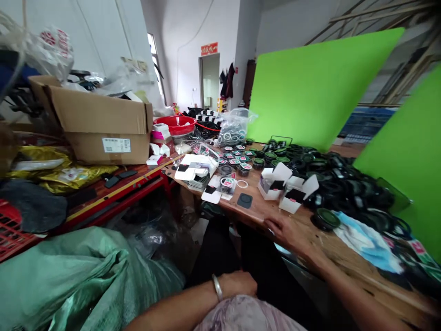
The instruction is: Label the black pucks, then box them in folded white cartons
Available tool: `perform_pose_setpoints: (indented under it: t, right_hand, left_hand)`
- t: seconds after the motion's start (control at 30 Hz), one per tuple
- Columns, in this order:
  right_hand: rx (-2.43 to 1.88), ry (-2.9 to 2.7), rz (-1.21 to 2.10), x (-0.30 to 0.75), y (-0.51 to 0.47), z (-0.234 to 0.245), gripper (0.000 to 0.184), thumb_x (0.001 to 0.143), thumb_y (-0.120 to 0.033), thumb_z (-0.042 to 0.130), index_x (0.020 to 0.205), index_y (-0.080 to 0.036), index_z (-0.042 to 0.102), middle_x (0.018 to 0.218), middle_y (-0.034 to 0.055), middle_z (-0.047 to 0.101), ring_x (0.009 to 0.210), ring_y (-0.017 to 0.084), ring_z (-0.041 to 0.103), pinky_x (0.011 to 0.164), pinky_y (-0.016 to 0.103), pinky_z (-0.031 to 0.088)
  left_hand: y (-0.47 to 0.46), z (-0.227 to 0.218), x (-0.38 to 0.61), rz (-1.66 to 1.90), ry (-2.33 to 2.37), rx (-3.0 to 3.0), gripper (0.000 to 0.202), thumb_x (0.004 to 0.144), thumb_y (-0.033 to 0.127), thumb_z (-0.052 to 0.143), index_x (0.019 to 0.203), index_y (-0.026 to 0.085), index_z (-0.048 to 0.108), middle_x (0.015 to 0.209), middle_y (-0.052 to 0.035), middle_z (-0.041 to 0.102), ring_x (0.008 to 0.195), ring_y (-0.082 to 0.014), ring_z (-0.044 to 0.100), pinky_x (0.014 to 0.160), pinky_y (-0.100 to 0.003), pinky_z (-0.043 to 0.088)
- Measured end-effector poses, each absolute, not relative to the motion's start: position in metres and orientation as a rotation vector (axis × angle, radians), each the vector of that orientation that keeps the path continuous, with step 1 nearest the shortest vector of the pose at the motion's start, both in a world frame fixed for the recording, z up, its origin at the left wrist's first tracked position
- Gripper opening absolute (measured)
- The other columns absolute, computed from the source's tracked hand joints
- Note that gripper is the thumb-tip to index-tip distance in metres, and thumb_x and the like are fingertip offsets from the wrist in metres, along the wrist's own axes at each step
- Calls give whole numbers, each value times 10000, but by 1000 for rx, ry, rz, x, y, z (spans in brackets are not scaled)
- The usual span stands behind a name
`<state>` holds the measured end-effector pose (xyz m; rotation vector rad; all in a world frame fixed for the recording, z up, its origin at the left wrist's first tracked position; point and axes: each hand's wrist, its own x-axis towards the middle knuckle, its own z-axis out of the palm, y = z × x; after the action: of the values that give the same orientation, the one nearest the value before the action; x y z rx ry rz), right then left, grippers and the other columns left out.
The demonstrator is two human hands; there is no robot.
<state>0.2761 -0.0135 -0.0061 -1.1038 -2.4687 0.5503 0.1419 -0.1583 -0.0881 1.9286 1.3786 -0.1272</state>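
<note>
My left hand [241, 284], with a silver bangle at the wrist, rests over my lap with its fingers curled in. Nothing shows in it. On the table's front edge lies my right hand [283, 230], fingers loosely stretched and holding nothing. Just beyond it stand two open white boxes [274, 181] with dark labels. A flat dark square pad [244, 200] lies near the edge, left of the right hand. Behind the pad are a white ring [242, 184] and a clear packet [226, 183] with a round piece. White cards and boxes [196, 168] form a stack farther left.
Many black round parts [347, 179] are heaped on the right, near a blue-white cloth [367, 241]. Clear bags of rings [234, 131] and a red basin [175, 124] stand behind. A cardboard box [106, 124] is on the left, above a green sack [89, 276].
</note>
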Motion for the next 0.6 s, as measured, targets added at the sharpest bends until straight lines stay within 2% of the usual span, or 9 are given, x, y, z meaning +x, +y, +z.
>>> perform_pose_setpoints:
  t: [0.1,0.13,0.2,0.3,0.43,0.6]
  right_hand:
    - [-1123,-2402,498,273,-8,-17,394,832,-441,361,785,-211,677,810,85,702,745,241,618,674,326,426]
    - [-1134,-2377,487,273,-6,-20,402,838,-445,355,817,-214,683,837,88,708,769,252,631,689,339,438]
    - [-1143,-2347,477,275,-3,-27,406,852,-446,348,835,-225,688,855,85,714,796,265,647,701,356,459]
    - [-1106,-2296,505,278,-2,-34,378,866,-441,361,855,-255,690,886,69,719,827,266,666,719,371,494]
    - [-1038,-2143,557,282,-2,-44,295,844,-442,429,870,-311,692,899,65,720,848,285,677,748,410,537]
    - [-969,-2110,545,292,3,-59,246,810,-382,477,933,-404,689,913,14,720,823,270,689,694,394,585]
  left_hand:
    - [-154,-66,139,-177,1474,2050,108,808,186,577,785,106,646,849,-123,681,923,-259,623,925,-507,413]
    - [-152,-57,136,-142,1506,2088,122,800,179,558,789,107,656,865,-157,685,952,-287,618,954,-519,378]
    - [-148,-38,124,-51,1542,2123,174,797,224,528,827,127,669,866,-171,693,923,-299,633,920,-469,410]
    - [-139,-15,98,68,1582,2087,206,784,280,505,847,180,673,824,-121,707,823,-266,657,785,-361,474]
    - [-129,2,64,202,1697,1979,178,756,268,512,810,190,663,855,-107,705,816,-255,642,738,-326,457]
    - [-114,26,37,381,1731,1860,115,738,244,555,658,193,621,630,10,624,589,-127,535,580,-222,391]
